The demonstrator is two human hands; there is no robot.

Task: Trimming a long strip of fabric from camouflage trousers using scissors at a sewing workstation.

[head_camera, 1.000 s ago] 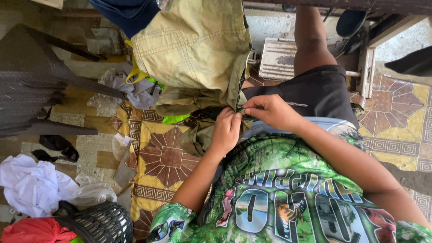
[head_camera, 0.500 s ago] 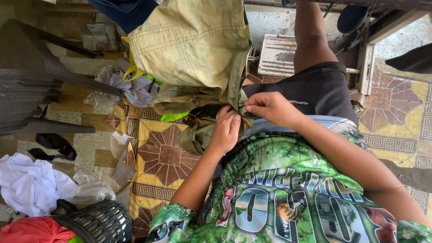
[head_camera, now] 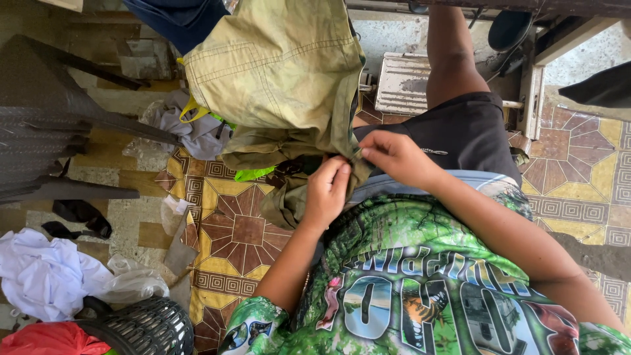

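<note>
Nearest you, centre frame: your left hand (head_camera: 327,192) and right hand (head_camera: 394,156), each grip pinched on the lower hem of the olive-green stitched cloth garment (head_camera: 282,79), which hangs into upper centre. Work at the hem looks mid-way. Lower left: black woven plastic basket (head_camera: 141,327). Beyond, upper centre: grey ribbed metal treadle (head_camera: 402,82).

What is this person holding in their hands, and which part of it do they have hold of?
An olive-green garment. The left hand and right hand both pinch its lower edge, close together, over the lap.
</note>
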